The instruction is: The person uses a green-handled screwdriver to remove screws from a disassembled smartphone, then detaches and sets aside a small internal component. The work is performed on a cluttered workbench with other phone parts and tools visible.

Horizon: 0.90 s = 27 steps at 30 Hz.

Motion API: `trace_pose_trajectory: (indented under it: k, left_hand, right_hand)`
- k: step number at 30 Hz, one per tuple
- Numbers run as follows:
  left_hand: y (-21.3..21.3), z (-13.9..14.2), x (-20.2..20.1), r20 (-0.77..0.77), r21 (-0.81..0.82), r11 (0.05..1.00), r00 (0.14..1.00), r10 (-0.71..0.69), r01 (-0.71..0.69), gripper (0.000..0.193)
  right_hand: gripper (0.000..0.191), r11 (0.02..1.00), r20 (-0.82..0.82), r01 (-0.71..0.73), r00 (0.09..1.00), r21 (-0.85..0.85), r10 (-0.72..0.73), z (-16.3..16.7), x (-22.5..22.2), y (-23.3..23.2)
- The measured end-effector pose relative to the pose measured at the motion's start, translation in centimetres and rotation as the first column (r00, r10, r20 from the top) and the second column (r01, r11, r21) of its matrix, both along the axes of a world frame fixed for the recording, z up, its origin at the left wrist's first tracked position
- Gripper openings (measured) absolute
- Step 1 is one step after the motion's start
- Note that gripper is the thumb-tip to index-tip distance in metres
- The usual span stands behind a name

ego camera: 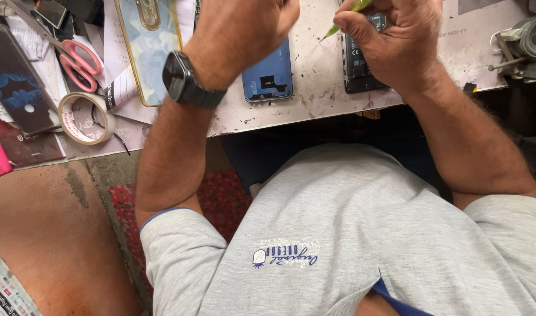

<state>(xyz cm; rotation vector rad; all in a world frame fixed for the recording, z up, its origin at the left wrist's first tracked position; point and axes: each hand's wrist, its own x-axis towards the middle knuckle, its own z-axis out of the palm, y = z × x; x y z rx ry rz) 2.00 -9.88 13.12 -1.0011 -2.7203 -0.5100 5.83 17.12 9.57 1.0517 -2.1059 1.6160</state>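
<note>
Two hands are working at the bench's near edge. The right hand (396,41) is pinching a green tool (344,17), its fine tip pointing down-left, and is covering an opened phone (361,79) lying under its palm. The left hand (244,29), wearing a black watch (183,79), is curled into a fist; I cannot tell what it is holding. Just below it a blue back cover (268,79) is lying on the scuffed white benchtop (314,96). Farther left, a phone case (148,47), scissors (75,61) and tape roll (83,117) are crowding the surface.

Right hand (396,41) at one o'clock grips a green pointed tool (345,16) over an opened phone (361,64); left hand (244,29), fisted, at eleven above a blue back cover (268,79).
</note>
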Motion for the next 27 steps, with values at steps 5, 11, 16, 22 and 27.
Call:
trace_pose_trajectory:
  k: [5, 11, 16, 22, 27]
  left_hand:
    - [0.7, 1.5, 2.0, -0.11, 0.006, 0.999, 0.993, -0.052, 0.052, 0.006]
    - [1.6, 1.5, 2.6, -0.003, -0.013, 0.998, 0.998, -0.062, 0.062, 0.017]
    - [3.0, 1.6, 2.9, -0.048, 0.034, 0.991, 0.99, -0.129, 0.131, 0.028]
    - [3.8, 1.8, 2.6, -0.048, 0.101, 0.976, 0.981, -0.189, 0.193, 0.016]
    - [3.6, 0.7, 1.5, -0.126, 0.034, 0.982, 0.976, -0.178, 0.183, 0.004]
  right_hand:
    - [0.019, 0.993, -0.039, 0.098, 0.995, 0.068, -0.095, -0.1, 0.1, 0.2]
    - [0.019, 0.993, -0.032, 0.121, 0.992, 0.011, -0.121, 0.2, 0.2, 0.4]
    - [0.019, 0.992, -0.073, 0.101, 0.992, -0.069, -0.106, 0.9, 0.0, 0.8]
    - [0.02, 0.989, -0.061, 0.071, 0.995, -0.131, -0.08, 1.5, 0.2, 1.3]
    - [0.02, 0.952, -0.01, 0.16, 0.986, -0.261, -0.168, 0.9, -0.9, 1.5]
